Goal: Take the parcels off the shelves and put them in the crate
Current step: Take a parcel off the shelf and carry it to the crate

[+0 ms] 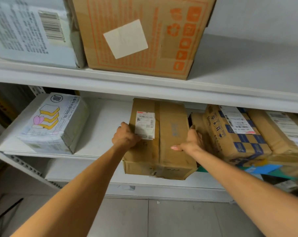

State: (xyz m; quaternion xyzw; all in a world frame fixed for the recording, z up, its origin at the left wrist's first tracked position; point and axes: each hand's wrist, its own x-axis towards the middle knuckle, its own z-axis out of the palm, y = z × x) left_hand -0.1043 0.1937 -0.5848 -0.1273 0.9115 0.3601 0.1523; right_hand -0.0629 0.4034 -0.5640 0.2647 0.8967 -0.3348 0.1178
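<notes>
- Parcel in play: brown parcel point(161, 137), dead centre, lying on the middle shelf point(100, 127) with its near end sticking out past the shelf's front lip.
- White shipping label point(144, 124) sits on its top face toward the 10 o'clock corner. A tape seam runs lengthwise down the middle of the top.
- At the parcel's 9 o'clock edge is the left hand point(126, 136) — fingers curled over that edge and gripping it, right at the label's lower corner.
- At the 3 o'clock edge is the right hand point(192, 141) — thumb flat on the top face pointing toward 9. The other fingers are wrapped down the side, wedged between the parcel and the checkered carton point(233, 134). Also gripping.
- That checkered carton is brown with blue squares and has its own label on top. It sits just beside the parcel at 3 o'clock, tilted.
- Another brown carton point(284, 134) lies past it at the frame's 3 o'clock edge.
- On the same shelf at 9 o'clock is the bread-print parcel point(54, 124), white, well apart from the brown parcel with bare shelf between.
- At 12 o'clock, the upper shelf point(144, 82) carries an orange-print carton point(141, 35) with a blank white sticker.
- A barcoded white parcel point(30, 31) sits hard against that carton's 9 o'clock side.
- At 6 o'clock, grey floor tiles point(161, 216) show under both forearms.
</notes>
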